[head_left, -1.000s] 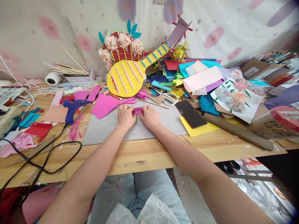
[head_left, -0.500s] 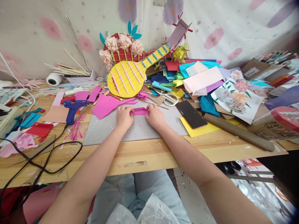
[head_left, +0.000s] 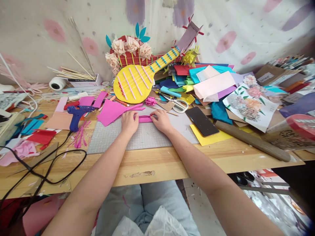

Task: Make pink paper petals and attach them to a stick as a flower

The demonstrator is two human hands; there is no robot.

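One left hand (head_left: 130, 123) and one right hand (head_left: 161, 122), each grip pinched on an end of one magenta strip (head_left: 145, 119), frame centre, over one grey mat (head_left: 152, 141), one glue gun (head_left: 74, 119) at left

Left hand (head_left: 130, 123) and right hand (head_left: 161, 121) holding a magenta strip (head_left: 145, 119) over a grey mat (head_left: 152, 138); glue gun (head_left: 75, 118), left.

Label (head_left: 266, 77) on a cardboard box (head_left: 277, 73), dark print (head_left: 286, 132) on a red-rimmed tub (head_left: 299, 142), neither (small, slanted) reliably legible.
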